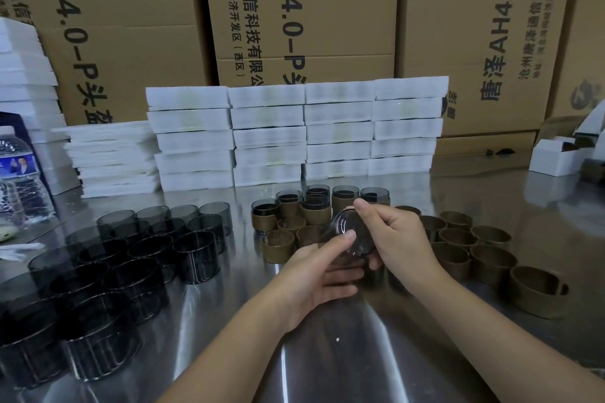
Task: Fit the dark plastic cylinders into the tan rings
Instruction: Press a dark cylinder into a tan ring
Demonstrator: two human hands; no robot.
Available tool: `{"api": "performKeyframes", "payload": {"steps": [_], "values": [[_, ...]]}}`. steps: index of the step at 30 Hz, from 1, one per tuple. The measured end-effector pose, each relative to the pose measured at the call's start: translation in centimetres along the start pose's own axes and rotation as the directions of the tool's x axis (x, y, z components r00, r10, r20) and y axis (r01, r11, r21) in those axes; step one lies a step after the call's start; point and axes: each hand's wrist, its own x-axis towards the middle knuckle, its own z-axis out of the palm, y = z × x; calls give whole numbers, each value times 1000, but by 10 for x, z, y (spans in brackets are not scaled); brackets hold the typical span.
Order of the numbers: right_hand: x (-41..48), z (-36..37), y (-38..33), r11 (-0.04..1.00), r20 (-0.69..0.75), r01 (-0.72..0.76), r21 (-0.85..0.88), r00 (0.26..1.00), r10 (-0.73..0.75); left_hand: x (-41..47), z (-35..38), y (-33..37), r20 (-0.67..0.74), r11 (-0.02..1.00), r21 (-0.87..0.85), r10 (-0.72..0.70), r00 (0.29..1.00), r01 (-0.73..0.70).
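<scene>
While the left hand (314,275) cradled and the right hand (396,239) gripped one dark cylinder (352,234) above the surface (327,353) — spare cylinders (131,258) stood left, tan rings (474,249) right.

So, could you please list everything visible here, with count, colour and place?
dark translucent plastic cylinders: roughly twenty, smoky black, table's left
tan open rings: about a dozen, tan, centre and right
cylinders fitted in rings: about six, dark in tan, centre back
white foam trays: many, white, stacked behind
brown cardboard boxes: several, brown, rear
clear water bottle: one, clear, far left
shiny steel table: one, silver, underneath
held dark cylinder: one, smoky, between the hands
left hand, right hand: both gripping it, centre
</scene>
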Motion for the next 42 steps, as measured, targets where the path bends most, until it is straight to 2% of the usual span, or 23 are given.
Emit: {"api": "performKeyframes", "payload": {"steps": [7, 10, 13, 15, 18, 20, 26, 30, 34, 38, 42], "values": [[0, 7, 6, 999, 17, 6, 36, 1000, -7, 4, -3, 1, -163, 977, -136, 141, 976, -164], [0, 7, 12, 998, 32, 8, -61, 999, -6, 7, -6, 2, -269, 945, -206, 195, 943, -254], [1, 9, 19, 978, 102, 15, -208, 995, 7, 9, -10, 5, -386, 904, -291, 189, 903, -314], [-1, 10, 24, 938, 169, 51, -344, 986, 8, 10, -13, 6, -467, 866, -349, 171, 868, -358], [-4, 12, 31, 778, 343, 196, -597, 939, 27, 10, -15, 7, -528, 833, -377, 167, 833, -406], [-5, 14, 32, 716, 403, 252, -651, 914, 45, 11, -16, 7, -543, 825, -378, 170, 822, -420], [-6, 14, 32, 741, 419, 299, -602, 908, -25, 12, -15, 7, -600, 805, -338, 215, 771, -487], [-8, 14, 25, 767, 335, 298, -568, 935, -115, 12, -18, 9, -627, 776, -341, 234, 743, -531], [-8, 13, 21, 771, 239, 312, -555, 948, -212, 12, -21, 9, -617, 763, -399, 187, 765, -509], [-8, 13, 24, 766, 234, 337, -547, 940, -247, 12, -22, 9, -597, 764, -437, 148, 788, -475], [-9, 15, 25, 792, 226, 392, -468, 919, -322, 12, -21, 8, -567, 788, -432, 141, 812, -439]]}}
